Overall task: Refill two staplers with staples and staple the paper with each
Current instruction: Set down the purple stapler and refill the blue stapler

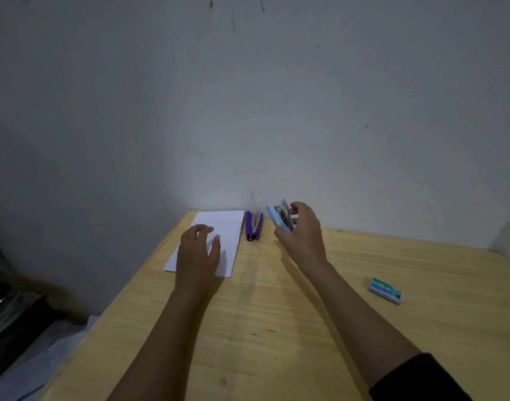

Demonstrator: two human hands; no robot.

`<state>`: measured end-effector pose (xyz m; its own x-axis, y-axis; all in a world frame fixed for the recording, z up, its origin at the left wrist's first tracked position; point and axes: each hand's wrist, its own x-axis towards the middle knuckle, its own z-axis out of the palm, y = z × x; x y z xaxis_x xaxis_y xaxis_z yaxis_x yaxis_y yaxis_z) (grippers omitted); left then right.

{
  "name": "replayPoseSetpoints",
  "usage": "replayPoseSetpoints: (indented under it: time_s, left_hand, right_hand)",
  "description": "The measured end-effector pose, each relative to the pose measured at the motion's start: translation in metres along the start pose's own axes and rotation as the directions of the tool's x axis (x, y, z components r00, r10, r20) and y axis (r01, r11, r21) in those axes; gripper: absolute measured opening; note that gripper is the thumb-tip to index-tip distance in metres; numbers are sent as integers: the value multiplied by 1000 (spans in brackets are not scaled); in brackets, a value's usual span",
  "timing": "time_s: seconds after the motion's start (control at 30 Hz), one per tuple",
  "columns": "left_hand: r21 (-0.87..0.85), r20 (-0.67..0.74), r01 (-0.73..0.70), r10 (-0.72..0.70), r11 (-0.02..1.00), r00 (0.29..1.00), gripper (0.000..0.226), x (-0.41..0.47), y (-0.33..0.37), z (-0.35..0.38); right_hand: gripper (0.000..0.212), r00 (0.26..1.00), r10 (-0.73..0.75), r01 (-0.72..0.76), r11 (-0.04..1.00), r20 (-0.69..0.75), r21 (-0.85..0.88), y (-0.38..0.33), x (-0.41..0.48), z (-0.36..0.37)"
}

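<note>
A light blue stapler (278, 217) with its metal magazine swung open is gripped by my right hand (301, 231) near the far edge of the table. A purple stapler (253, 226) lies open on the table just left of it, beside the wall. A white sheet of paper (224, 227) lies at the table's far left corner. My left hand (198, 251) rests flat on the sheet with fingers spread. A small green and white box of staples (386, 290) lies on the table to the right, away from both hands.
The wooden table (276, 328) stands against a grey wall (248, 111). Its left edge runs diagonally from the far corner toward me. Dark clutter and pale plastic (22, 328) lie on the floor to the left.
</note>
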<state>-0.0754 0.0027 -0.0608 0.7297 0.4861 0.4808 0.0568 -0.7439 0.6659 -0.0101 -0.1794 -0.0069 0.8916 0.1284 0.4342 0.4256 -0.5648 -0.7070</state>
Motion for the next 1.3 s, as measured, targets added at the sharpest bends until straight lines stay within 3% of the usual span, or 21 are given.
replayPoseSetpoints:
  time_s: [0.07, 0.13, 0.23, 0.33, 0.5, 0.63, 0.77, 0.83, 0.9, 1.0, 1.07, 1.13, 1.23, 1.27, 1.3]
  left_hand:
    - [-274, 112, 71, -41, 959, 993, 30, -10, 26, 3]
    - [-505, 258, 140, -6, 851, 966, 26, -19, 56, 10]
    - [-657, 375, 207, 77, 725, 924, 26, -34, 93, 24]
    - [-731, 360, 211, 104, 649, 927, 19, -45, 118, 30]
    - [-718, 331, 127, 175, 685, 927, 18, -54, 140, 31]
    - [-535, 271, -167, 356, 828, 894, 20, -48, 153, 25]
    - [-350, 212, -428, 515, 833, 830, 21, -50, 165, 21]
    - [-392, 166, -371, 462, 842, 871, 21, -52, 165, 17]
    - [-621, 163, -121, 278, 774, 947, 18, -52, 165, 12]
    - [-857, 222, 184, 23, 481, 975, 15, -54, 163, 11]
    - [-907, 246, 253, -64, 338, 967, 15, -59, 162, 16]
    - [-924, 272, 297, -133, 241, 953, 14, -65, 160, 21]
    - [-913, 340, 374, -205, 161, 918, 13, -69, 151, 28]
    - [-893, 344, 396, -243, 212, 907, 13, -71, 149, 29]
    - [-852, 300, 393, -294, 345, 908, 13, -72, 148, 30]
  right_hand:
    - [56, 999, -46, 47, 997, -25, 53, 7, -14, -12]
    - [57, 996, -75, 79, 991, -43, 107, 15, -27, -21]
    - [53, 989, -123, 135, 976, -83, 170, 24, -45, -37]
    - [49, 975, -173, 196, 964, -137, 179, 31, -58, -57]
    - [38, 963, -235, 259, 943, -133, 208, 46, -73, -88]
    - [14, 977, -93, 142, 954, -190, 265, 45, -67, -105]
    - [24, 985, 17, 37, 950, -169, 310, 36, -64, -115]
    - [26, 972, 123, -46, 935, -200, 352, 40, -64, -118]
    - [27, 928, 324, -196, 842, -182, 502, 47, -62, -121]
    - [26, 809, 585, -349, 406, 53, 845, 48, -61, -120]
    - [25, 779, 612, -354, 247, 139, 902, 45, -65, -114]
    - [25, 778, 614, -350, 245, 134, 904, 44, -72, -109]
    - [25, 802, 597, -335, 414, 26, 847, 51, -83, -105]
    - [25, 815, 578, -321, 484, -23, 814, 54, -86, -105]
    - [26, 828, 557, -300, 545, -70, 783, 57, -89, -103]
